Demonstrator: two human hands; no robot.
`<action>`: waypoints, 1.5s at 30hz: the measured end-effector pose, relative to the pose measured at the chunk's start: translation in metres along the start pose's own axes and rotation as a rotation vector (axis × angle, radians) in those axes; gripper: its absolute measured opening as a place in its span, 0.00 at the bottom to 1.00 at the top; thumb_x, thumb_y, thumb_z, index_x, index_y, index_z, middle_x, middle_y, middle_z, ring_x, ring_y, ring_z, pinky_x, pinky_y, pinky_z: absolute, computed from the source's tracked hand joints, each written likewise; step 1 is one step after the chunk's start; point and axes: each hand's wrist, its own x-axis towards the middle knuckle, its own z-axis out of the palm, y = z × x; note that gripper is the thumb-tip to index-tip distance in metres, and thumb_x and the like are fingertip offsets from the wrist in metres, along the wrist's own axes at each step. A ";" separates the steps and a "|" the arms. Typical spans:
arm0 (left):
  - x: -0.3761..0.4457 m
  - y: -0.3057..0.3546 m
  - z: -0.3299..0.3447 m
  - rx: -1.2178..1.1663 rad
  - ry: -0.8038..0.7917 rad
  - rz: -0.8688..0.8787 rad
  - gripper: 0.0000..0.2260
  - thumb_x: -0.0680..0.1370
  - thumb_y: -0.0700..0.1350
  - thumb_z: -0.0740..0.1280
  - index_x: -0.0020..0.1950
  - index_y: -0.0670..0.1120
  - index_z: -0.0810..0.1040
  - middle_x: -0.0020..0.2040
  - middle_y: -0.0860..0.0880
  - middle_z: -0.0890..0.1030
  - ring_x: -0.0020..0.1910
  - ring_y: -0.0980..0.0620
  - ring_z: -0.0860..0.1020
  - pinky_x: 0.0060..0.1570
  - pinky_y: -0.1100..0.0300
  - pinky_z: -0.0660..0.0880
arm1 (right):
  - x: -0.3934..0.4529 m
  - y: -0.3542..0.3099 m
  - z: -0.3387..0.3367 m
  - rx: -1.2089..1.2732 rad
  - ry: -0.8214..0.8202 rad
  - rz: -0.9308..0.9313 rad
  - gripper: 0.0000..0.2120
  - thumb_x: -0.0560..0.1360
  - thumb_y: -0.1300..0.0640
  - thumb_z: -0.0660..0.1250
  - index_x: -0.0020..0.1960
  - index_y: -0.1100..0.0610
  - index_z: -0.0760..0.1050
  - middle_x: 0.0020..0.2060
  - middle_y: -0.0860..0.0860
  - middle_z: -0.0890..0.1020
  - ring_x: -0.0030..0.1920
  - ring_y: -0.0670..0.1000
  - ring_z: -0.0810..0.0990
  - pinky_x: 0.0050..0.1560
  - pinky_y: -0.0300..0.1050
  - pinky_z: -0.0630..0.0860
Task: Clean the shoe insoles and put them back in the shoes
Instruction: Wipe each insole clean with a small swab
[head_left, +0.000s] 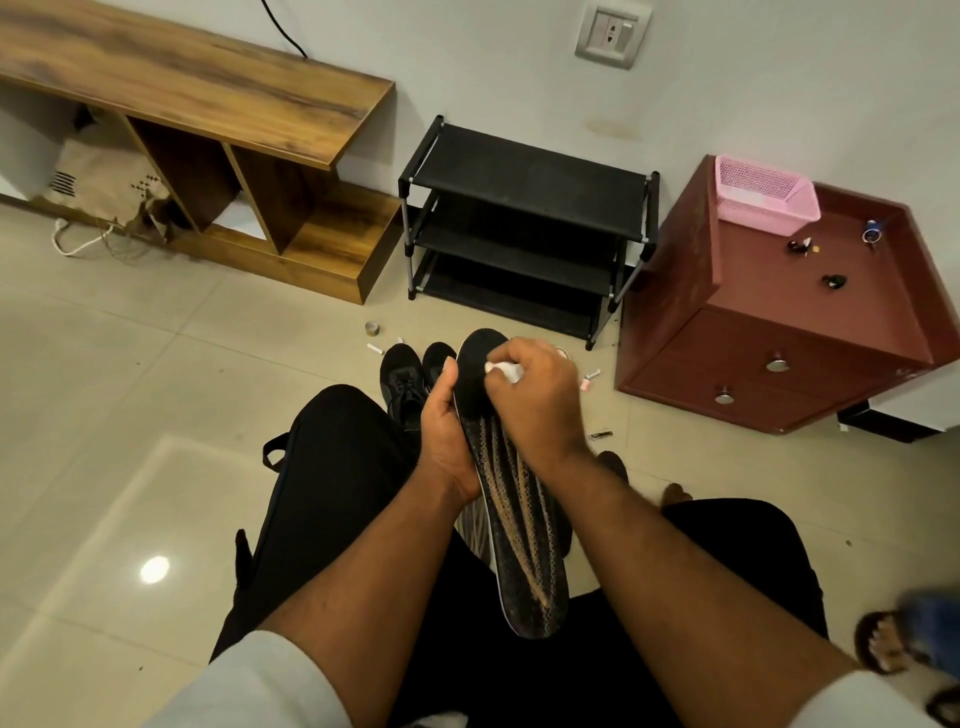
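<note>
A black patterned insole (511, 499) is gripped along its edge by the left hand (447, 431); a white cloth (504, 370) is pinched in the curled fingers of the right hand (540, 400), pressed against the toe end.

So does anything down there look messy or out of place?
Yes: small items lie loose on the floor tiles by the black shoes: a tape roll, little white tubes and a small dark metal item. The shoe rack beside them holds no shoes.

Black insole (519, 525), tan mesh stripes
</note>
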 end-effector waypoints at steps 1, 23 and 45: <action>0.000 0.000 -0.001 -0.003 0.023 0.036 0.28 0.79 0.63 0.57 0.55 0.41 0.85 0.57 0.39 0.82 0.56 0.43 0.82 0.61 0.48 0.74 | -0.006 -0.007 0.007 0.010 -0.024 -0.029 0.06 0.71 0.65 0.67 0.46 0.59 0.81 0.42 0.51 0.81 0.42 0.45 0.77 0.43 0.28 0.71; -0.002 -0.001 0.006 -0.018 -0.017 -0.074 0.29 0.78 0.65 0.57 0.51 0.43 0.86 0.51 0.39 0.84 0.49 0.43 0.83 0.56 0.49 0.75 | 0.023 -0.003 -0.008 -0.017 -0.109 -0.163 0.07 0.73 0.64 0.66 0.50 0.60 0.81 0.46 0.52 0.82 0.47 0.46 0.78 0.50 0.38 0.76; 0.004 0.003 0.003 0.008 -0.038 -0.071 0.31 0.79 0.65 0.55 0.52 0.42 0.86 0.51 0.39 0.84 0.47 0.43 0.83 0.56 0.47 0.75 | 0.028 0.026 -0.030 -0.191 -0.196 -0.237 0.07 0.73 0.65 0.66 0.49 0.59 0.81 0.45 0.51 0.81 0.47 0.45 0.76 0.51 0.36 0.73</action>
